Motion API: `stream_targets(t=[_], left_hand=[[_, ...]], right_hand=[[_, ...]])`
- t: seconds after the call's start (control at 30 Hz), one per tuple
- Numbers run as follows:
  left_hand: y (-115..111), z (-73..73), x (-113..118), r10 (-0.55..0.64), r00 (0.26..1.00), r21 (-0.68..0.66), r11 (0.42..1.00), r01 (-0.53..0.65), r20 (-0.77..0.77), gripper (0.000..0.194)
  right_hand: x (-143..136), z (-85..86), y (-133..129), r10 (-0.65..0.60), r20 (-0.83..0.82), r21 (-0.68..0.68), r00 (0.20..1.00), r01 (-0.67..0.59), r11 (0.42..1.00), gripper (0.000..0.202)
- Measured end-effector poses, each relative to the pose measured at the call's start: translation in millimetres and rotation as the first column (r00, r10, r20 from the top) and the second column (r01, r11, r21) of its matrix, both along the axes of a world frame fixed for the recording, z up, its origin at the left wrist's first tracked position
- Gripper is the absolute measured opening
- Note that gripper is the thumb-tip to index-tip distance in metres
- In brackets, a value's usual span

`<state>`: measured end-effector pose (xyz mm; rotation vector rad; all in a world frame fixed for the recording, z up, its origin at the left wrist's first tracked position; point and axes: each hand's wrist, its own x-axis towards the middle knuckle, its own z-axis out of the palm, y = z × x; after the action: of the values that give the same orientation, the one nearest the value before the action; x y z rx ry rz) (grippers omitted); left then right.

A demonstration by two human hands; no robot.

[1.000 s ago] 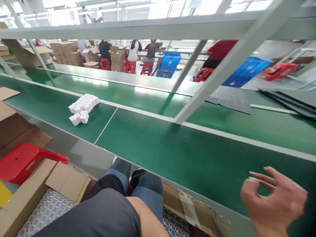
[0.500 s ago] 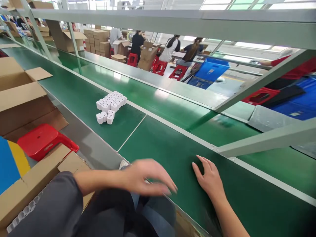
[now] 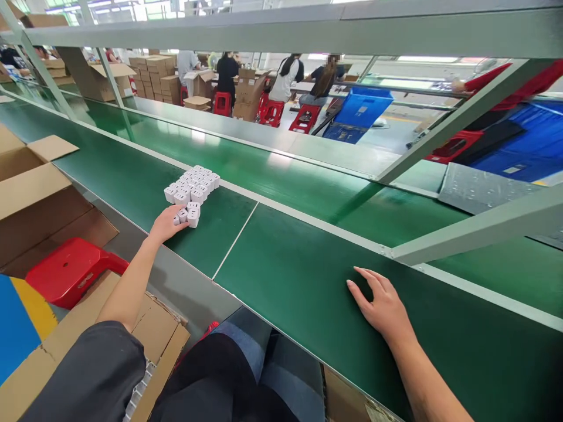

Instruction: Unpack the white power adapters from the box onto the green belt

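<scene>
Several small white cube-shaped plug adapters with dark slots stand in a cluster on the green conveyor belt. At the near end of that cluster, my left hand has its thumb and fingers around a few of the adapters, which are partly hidden by the fingers. Farther right, my right hand is open over the belt, fingers spread and curved a little, with nothing in it.
Open cardboard boxes and a red stool are on the left. A box with clear packing sits by my left arm. Metal struts and a raised beam cross ahead. People sit beyond the second belt.
My left hand has swung from in front of my body out to the left, reaching the near adapters. My right hand stays open in about the same place. The view has shifted slightly.
</scene>
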<state>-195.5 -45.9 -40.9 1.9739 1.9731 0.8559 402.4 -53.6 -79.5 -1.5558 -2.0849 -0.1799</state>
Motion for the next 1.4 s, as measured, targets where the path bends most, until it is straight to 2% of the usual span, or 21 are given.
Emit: stream_targets(t=[0.1, 0.23, 0.37, 0.47, 0.57, 0.67, 0.73, 0.8, 0.83, 0.9, 1.0, 1.07, 1.13, 1.23, 1.3, 1.4], left_hand=[[-1, 4.0, -2, -0.069, 0.997, -0.018, 0.997, 0.070, 0.014, 0.056], [-2, 12.6, 4, -0.158, 0.987, -0.054, 0.986, 0.159, 0.018, 0.063], [2, 18.2, 27, -0.035, 0.996, -0.073, 0.997, 0.029, -0.079, 0.069], [7, 17.7, 43, 0.034, 0.982, -0.070, 0.996, -0.048, -0.184, 0.065], [8, 14.6, 52, 0.041, 0.981, -0.053, 0.997, -0.052, -0.191, 0.054], [-1, 11.7, 66, -0.052, 0.987, -0.015, 0.999, 0.050, -0.151, 0.052], [-13, 11.0, 86, -0.175, 0.974, 0.028, 0.983, 0.180, -0.141, 0.051], [-27, 11.5, 113, -0.323, 0.933, 0.064, 0.940, 0.336, -0.158, 0.050], [-33, 12.1, 128, -0.395, 0.903, 0.075, 0.908, 0.412, -0.171, 0.048], [-43, 13.1, 157, -0.520, 0.833, 0.073, 0.838, 0.540, -0.192, 0.047], [-51, 13.5, 191, -0.598, 0.780, 0.023, 0.791, 0.612, -0.182, 0.054], [-52, 14.3, 203, -0.602, 0.785, -0.015, 0.795, 0.607, -0.147, 0.061], [-53, 17.5, 207, -0.620, 0.779, -0.026, 0.784, 0.620, -0.092, 0.071], [-53, 26.4, 199, -0.670, 0.742, -0.001, 0.742, 0.670, -0.004, 0.090], [-52, 31.4, 190, -0.681, 0.731, -0.002, 0.732, 0.682, 0.038, 0.092], [-48, 30.9, 180, -0.682, 0.729, -0.055, 0.727, 0.685, 0.058, 0.085]], right_hand=[[-1, 0.7, -1, 0.000, 0.002, 0.005, 1.000, 0.000, 1.000, 0.054], [2, -0.5, 0, 0.007, 0.017, 0.029, 1.000, -0.008, 1.000, 0.056], [2, 0.7, 0, 0.032, 0.028, 0.036, 0.999, -0.033, 0.999, 0.051], [3, 1.5, -1, 0.039, 0.043, 0.049, 0.998, -0.041, 0.998, 0.048], [5, 0.7, -2, 0.031, 0.061, 0.055, 0.998, -0.034, 0.998, 0.047], [-3, 3.2, -5, -0.015, 0.024, 0.069, 1.000, 0.013, 0.998, 0.046], [-23, 10.8, -14, -0.029, -0.048, 0.087, 0.998, 0.033, 0.996, 0.045], [-57, 23.4, -27, 0.039, -0.136, 0.053, 0.990, -0.032, 0.998, 0.044], [-78, 30.6, -35, 0.128, -0.170, -0.014, 0.977, -0.133, 0.991, 0.045], [-122, 43.6, -49, 0.315, -0.253, -0.183, 0.915, -0.365, 0.913, 0.053], [-168, 52.5, -64, 0.405, -0.387, -0.277, 0.828, -0.524, 0.806, 0.063], [-178, 50.8, -70, 0.382, -0.463, -0.279, 0.800, -0.541, 0.793, 0.063], [-176, 46.4, -76, 0.306, -0.502, -0.271, 0.809, -0.482, 0.833, 0.062], [-167, 43.4, -85, 0.137, -0.491, -0.274, 0.860, -0.302, 0.913, 0.060], [-164, 44.8, -91, 0.077, -0.485, -0.302, 0.871, -0.249, 0.920, 0.060], [-167, 46.3, -98, 0.084, -0.515, -0.325, 0.853, -0.285, 0.902, 0.053]])
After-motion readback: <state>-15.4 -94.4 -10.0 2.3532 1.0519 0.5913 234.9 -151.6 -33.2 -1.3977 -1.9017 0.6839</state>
